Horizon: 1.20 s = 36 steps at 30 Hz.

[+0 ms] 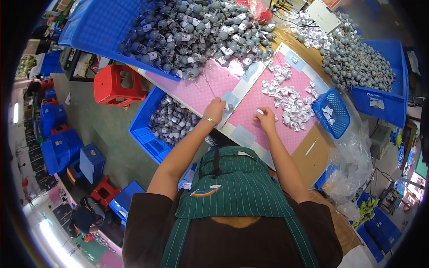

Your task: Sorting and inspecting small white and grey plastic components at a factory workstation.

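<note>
My left hand (215, 110) is closed at the near edge of the pink mat (250, 100), pinching a small grey part with a round end (229, 107). Beside it on the right, my right hand (267, 119) pinches a small white plastic piece (259, 111) between thumb and finger. Loose white pieces (292, 107) lie scattered on the mat just past my right hand. Beyond my left hand, a large heap of grey ball-shaped parts (196, 33) with thin stems, some bearing white caps, spills out of a tilted blue crate (100, 29).
A blue basket (342, 118) with some white pieces stands right of the mat. Another blue crate (384, 100) of grey balls is at the far right. Below the table's left edge sits a blue bin (149, 140) of grey-white parts, near a red stool (107, 85). A white pen (312, 146) lies on cardboard.
</note>
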Tool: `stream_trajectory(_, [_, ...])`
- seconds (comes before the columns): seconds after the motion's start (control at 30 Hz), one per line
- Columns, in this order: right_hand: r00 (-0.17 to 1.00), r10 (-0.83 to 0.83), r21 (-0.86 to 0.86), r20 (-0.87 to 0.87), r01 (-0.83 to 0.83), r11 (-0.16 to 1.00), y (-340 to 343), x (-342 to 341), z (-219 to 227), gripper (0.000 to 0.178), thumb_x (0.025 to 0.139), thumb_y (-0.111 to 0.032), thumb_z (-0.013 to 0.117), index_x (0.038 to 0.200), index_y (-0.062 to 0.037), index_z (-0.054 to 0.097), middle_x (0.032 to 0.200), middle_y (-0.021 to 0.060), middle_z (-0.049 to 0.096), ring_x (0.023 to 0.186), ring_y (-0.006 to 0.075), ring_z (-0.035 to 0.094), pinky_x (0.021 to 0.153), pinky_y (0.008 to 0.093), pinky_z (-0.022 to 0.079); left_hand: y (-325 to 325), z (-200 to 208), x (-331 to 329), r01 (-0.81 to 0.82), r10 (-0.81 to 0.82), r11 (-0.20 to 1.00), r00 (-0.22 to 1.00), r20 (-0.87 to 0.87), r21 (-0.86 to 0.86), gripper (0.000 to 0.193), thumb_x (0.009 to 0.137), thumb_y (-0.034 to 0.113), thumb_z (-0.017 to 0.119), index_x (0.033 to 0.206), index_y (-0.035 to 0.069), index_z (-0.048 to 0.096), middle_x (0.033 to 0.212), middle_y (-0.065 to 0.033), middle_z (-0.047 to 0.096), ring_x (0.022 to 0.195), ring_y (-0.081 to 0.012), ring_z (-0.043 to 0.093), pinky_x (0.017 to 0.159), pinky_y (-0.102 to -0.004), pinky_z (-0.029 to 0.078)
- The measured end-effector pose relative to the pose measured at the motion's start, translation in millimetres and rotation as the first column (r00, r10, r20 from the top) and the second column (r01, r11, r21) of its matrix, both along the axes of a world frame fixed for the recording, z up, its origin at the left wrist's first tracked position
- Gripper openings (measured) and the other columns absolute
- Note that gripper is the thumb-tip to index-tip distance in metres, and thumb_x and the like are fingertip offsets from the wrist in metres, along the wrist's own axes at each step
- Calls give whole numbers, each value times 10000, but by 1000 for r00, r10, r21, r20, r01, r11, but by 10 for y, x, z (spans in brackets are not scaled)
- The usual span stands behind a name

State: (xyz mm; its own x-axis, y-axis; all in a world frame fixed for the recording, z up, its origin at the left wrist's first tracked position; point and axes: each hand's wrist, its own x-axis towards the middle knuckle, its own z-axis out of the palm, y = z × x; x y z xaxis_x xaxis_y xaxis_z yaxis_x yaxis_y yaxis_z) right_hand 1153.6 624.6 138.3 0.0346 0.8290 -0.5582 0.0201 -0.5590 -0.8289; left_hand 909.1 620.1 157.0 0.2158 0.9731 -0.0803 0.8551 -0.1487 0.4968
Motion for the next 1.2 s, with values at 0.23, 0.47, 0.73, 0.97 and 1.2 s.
stream_trajectory(0.23, [999, 41, 32, -31, -40, 999, -221, -23, 34, 292, 727, 46, 668, 988, 35, 539, 841, 98, 595, 713, 148, 604, 588, 241, 517, 323, -140, -88, 309, -268, 931, 940, -211, 193, 69, 731, 120, 549, 746, 74, 598, 844, -80, 531, 833, -238, 545, 646, -338, 501])
stream_trajectory(0.47, [985, 64, 223, 162, -100, 970, -250, -145, 245, 282, 714, -63, 705, 963, 2, 591, 857, 72, 632, 687, 122, 594, 620, 242, 482, 227, -163, 77, 270, -231, 951, 944, -235, 149, 61, 718, 116, 567, 756, 96, 610, 810, -71, 559, 841, -235, 543, 660, -344, 499])
stream_trajectory(0.73, [968, -29, 175, -250, 74, 982, -127, -345, 639, 262, 786, -17, 648, 1025, 16, 546, 878, 75, 614, 707, 108, 580, 602, 218, 475, -22, 233, 161, -243, 280, 958, 912, 301, -154, 289, 696, 183, 700, 931, 29, 633, 932, -102, 621, 818, -238, 604, 694, -327, 501])
stream_trajectory(0.97, [950, 38, 220, -309, 33, 975, -80, -567, 1014, 250, 791, -5, 629, 1024, 13, 541, 910, 78, 603, 786, 122, 581, 684, 247, 491, -249, 825, 360, -86, 596, 802, 160, 787, -591, 339, 821, 92, 640, 1111, -58, 549, 994, -114, 620, 890, -182, 619, 785, -295, 525])
stream_trajectory(1.2, [945, 142, 312, -295, -45, 949, -99, -599, 1151, 261, 774, -1, 641, 1015, 14, 542, 883, 71, 603, 780, 118, 581, 667, 235, 484, -348, 915, 282, -148, 388, 921, 423, 819, -360, 487, 754, 30, 689, 1210, -19, 524, 1047, -93, 594, 927, -166, 604, 747, -274, 542])
